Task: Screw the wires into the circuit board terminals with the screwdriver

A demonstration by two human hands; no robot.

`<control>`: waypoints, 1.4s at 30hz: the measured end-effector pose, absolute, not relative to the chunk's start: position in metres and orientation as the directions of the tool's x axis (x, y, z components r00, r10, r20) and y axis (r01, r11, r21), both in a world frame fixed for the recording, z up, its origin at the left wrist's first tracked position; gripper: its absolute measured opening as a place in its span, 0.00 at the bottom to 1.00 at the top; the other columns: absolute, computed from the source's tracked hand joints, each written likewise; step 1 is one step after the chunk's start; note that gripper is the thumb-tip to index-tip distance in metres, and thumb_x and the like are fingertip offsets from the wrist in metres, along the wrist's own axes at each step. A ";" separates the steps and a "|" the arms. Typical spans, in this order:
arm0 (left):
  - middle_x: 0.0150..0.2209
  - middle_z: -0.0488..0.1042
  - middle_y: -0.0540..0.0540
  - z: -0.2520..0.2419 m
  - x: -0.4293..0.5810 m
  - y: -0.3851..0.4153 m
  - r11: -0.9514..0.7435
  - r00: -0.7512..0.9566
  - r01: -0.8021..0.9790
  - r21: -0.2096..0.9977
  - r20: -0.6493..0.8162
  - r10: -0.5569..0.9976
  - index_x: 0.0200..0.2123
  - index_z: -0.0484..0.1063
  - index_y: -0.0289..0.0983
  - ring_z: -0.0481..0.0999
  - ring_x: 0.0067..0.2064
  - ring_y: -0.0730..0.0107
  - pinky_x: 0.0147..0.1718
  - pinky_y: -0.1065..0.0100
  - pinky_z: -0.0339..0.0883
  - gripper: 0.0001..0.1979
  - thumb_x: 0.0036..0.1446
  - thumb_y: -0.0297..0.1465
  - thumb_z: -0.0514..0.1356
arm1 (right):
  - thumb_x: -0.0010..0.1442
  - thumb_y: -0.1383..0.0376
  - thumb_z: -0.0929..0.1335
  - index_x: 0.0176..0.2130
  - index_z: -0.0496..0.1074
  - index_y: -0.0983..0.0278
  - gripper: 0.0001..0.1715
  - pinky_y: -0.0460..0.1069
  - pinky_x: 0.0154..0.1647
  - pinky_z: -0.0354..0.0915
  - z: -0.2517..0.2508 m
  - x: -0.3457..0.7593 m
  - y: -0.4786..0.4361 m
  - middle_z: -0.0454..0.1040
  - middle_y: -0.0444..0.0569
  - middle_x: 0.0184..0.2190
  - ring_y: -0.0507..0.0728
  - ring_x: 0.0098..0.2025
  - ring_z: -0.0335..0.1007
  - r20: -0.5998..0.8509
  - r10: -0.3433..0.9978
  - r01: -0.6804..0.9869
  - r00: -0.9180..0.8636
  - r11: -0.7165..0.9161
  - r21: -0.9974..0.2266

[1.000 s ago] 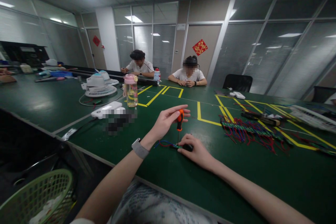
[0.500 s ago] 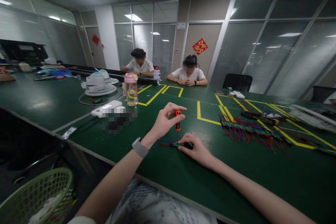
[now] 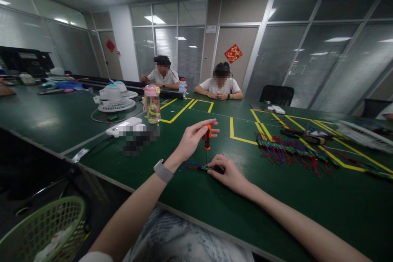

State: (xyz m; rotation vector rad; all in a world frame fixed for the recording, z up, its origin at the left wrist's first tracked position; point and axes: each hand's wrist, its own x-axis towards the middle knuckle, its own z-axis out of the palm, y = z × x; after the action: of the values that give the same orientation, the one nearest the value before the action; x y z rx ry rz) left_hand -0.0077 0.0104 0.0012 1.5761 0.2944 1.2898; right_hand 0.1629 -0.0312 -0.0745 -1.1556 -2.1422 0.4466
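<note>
My left hand (image 3: 193, 139) pinches the orange and black handle of a small screwdriver (image 3: 208, 137), which stands upright with its tip down on a small connector with red and blue wires (image 3: 194, 166) on the green table (image 3: 196, 196). My right hand (image 3: 229, 174) lies on the table just right of the tip, its fingers closed on the dark end of that wired piece. A grey watch is on my left wrist.
A pile of red, blue and green wired connectors (image 3: 288, 151) lies to the right. A pink-capped bottle (image 3: 152, 104), white fans (image 3: 114, 99) and a white power strip (image 3: 124, 127) stand left. Two seated people (image 3: 219, 84) work at the far side. A green basket (image 3: 43, 229) sits bottom left.
My left fingers have shifted on the screwdriver handle, rolling it while it stays upright on the same spot. My right hand has kept still.
</note>
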 end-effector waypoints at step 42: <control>0.45 0.73 0.41 0.001 -0.008 0.009 -0.434 0.387 -0.369 0.822 0.560 0.733 0.52 0.70 0.37 0.75 0.43 0.64 0.42 0.61 0.71 0.19 0.58 0.36 0.57 | 0.55 0.71 0.69 0.34 0.77 0.64 0.06 0.51 0.41 0.64 -0.073 0.162 -0.033 0.73 0.48 0.31 0.56 0.36 0.67 0.397 0.828 0.611 -0.397 0.561 -0.558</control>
State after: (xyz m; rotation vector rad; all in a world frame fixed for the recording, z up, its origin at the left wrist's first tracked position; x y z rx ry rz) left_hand -0.0080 0.0094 0.0011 1.5757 0.3339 1.2884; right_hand 0.1622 -0.0332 -0.0731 -1.1480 -2.1434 0.4287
